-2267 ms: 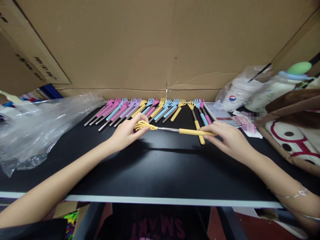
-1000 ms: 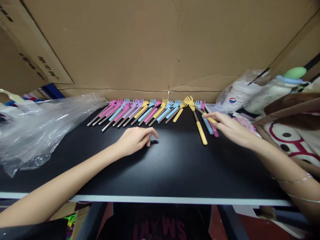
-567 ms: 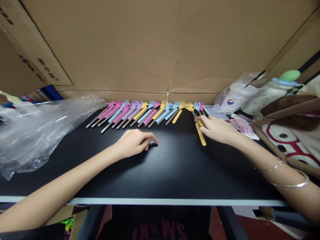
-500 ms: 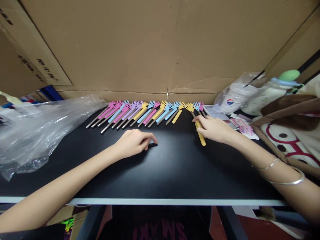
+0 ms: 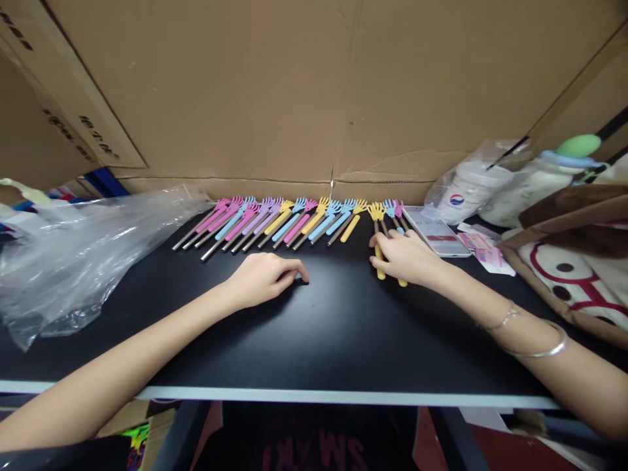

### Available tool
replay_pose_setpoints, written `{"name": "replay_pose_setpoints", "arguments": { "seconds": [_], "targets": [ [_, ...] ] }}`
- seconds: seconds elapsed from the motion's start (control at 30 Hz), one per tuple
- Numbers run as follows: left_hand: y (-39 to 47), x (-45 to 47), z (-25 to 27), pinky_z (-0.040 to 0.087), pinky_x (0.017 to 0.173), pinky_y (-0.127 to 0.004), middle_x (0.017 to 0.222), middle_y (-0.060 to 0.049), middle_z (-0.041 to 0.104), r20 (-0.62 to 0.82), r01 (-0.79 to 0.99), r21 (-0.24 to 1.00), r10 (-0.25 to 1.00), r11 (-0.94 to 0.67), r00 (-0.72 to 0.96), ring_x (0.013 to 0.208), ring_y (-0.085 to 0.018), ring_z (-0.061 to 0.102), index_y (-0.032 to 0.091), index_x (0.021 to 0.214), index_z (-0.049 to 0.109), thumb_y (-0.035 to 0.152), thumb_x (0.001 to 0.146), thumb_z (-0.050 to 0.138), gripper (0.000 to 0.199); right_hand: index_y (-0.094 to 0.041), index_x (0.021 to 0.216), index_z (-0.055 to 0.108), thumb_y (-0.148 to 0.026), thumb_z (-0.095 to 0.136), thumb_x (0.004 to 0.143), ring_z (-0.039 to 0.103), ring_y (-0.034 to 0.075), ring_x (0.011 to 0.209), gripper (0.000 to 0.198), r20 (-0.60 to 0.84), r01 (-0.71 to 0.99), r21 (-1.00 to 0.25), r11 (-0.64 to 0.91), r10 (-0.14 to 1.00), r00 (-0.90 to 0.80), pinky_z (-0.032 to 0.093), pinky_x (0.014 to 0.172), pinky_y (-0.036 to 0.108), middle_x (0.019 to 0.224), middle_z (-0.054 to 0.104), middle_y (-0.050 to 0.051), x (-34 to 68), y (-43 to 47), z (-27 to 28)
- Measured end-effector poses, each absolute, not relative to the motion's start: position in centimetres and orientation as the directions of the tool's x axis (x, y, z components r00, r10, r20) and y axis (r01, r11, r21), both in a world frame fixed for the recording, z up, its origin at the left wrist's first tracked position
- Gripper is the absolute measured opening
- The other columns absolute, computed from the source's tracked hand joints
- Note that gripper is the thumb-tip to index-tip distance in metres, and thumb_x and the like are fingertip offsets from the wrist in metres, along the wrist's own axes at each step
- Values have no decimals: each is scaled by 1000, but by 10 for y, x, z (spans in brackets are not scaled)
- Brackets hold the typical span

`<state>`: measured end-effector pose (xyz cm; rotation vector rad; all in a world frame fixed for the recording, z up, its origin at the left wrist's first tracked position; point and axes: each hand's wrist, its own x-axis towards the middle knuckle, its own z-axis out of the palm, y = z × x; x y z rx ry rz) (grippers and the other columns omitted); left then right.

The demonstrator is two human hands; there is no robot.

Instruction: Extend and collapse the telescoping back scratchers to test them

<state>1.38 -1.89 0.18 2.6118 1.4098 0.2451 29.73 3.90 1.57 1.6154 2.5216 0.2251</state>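
On the black table rests my left hand (image 5: 262, 281), fingers loosely bent, with nothing seen in them. My right hand (image 5: 405, 255) has its fingers closed around a yellow back scratcher (image 5: 380, 269), its claw end pointing to the back. A second yellow handle (image 5: 402, 282) shows beneath this hand; much of it is covered. Just behind lie a blue back scratcher (image 5: 390, 208) and a pink one (image 5: 398, 209), partly hidden by the hand. Leftward, a slanted row of several pink, blue, purple and yellow back scratchers (image 5: 294, 229) with metal rods spans the table's back.
A clear plastic bag (image 5: 98, 248) covers the table's left side. At right are a phone (image 5: 439, 235), pink-printed papers (image 5: 485, 252), a white cup (image 5: 466, 190) in plastic, a bottle (image 5: 540, 176) and a cloth bag (image 5: 554, 261). Cardboard (image 5: 294, 98) walls the back.
My right hand has shifted slightly left, bringing the yellow back scratcher beside another yellow one. More of the phone shows. My left hand has stayed in place.
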Motion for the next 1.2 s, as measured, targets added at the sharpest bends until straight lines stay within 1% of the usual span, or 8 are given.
{"name": "replay_pose_setpoints", "arguments": {
  "seconds": [0.13, 0.27, 0.37, 0.47, 0.63, 0.77, 0.97, 1.2],
  "targets": [
    [-19, 13, 0, 31, 59, -22, 66, 5, 65, 68, 805, 221, 832, -551, 551, 58, -12, 57, 30, 101, 66, 26, 92, 38, 30, -14, 104, 59, -36, 41, 87, 58, 27, 93, 33, 21, 874, 214, 437, 892, -451, 34, 83, 39, 91, 66, 13, 301, 43, 10],
    [-17, 13, -3, 31, 59, -22, 65, 5, 64, 69, 805, 205, 828, -557, 556, 59, -13, 58, 30, 102, 65, 28, 92, 38, 28, -18, 97, 60, -38, 42, 88, 56, 26, 92, 29, 125, 844, 248, 476, 848, -515, 34, 77, 37, 87, 66, 10, 308, 46, 2],
    [-17, 13, -3, 31, 58, -22, 66, 4, 64, 71, 807, 197, 829, -557, 554, 59, -13, 58, 30, 102, 64, 28, 92, 39, 28, -18, 94, 61, -40, 42, 89, 53, 28, 98, 30, 210, 823, 300, 482, 809, -550, 36, 76, 37, 95, 66, 11, 315, 46, -1],
    [-18, 13, -2, 30, 57, -21, 66, 5, 64, 64, 789, 213, 814, -577, 577, 58, -12, 57, 29, 102, 64, 26, 89, 43, 25, -19, 99, 64, -42, 41, 90, 51, 30, 102, 33, 264, 814, 311, 491, 778, -570, 38, 82, 40, 105, 63, 12, 322, 49, -4],
    [-18, 14, -1, 31, 57, -21, 68, 6, 65, 76, 772, 213, 797, -599, 599, 59, -11, 58, 28, 102, 63, 26, 89, 44, 23, -20, 107, 63, -44, 39, 90, 51, 29, 110, 38, 264, 825, 232, 515, 783, -563, 39, 93, 44, 117, 60, 11, 334, 61, -12],
    [-18, 14, -2, 32, 57, -21, 66, 4, 64, 77, 789, 170, 806, -590, 586, 59, -12, 59, 29, 106, 62, 27, 92, 42, 25, -16, 112, 60, -43, 39, 90, 51, 29, 112, 41, 247, 857, 184, 482, 821, -515, 38, 97, 44, 118, 59, 13, 336, 67, -16],
    [-17, 14, -3, 33, 58, -21, 69, 3, 66, 87, 787, 142, 800, -600, 594, 61, -13, 60, 28, 108, 62, 28, 94, 39, 27, -16, 108, 62, -39, 40, 88, 50, 30, 111, 37, 328, 879, 177, 444, 815, -478, 38, 96, 45, 114, 61, 13, 334, 68, -18],
    [-17, 13, -5, 36, 61, -22, 79, 2, 70, 95, 782, 138, 794, -607, 600, 70, -14, 65, 29, 107, 62, 28, 94, 39, 27, -17, 105, 63, -36, 39, 88, 50, 30, 110, 35, 358, 880, 202, 429, 804, -474, 40, 93, 46, 110, 63, 13, 332, 66, -17]
  ]
}}
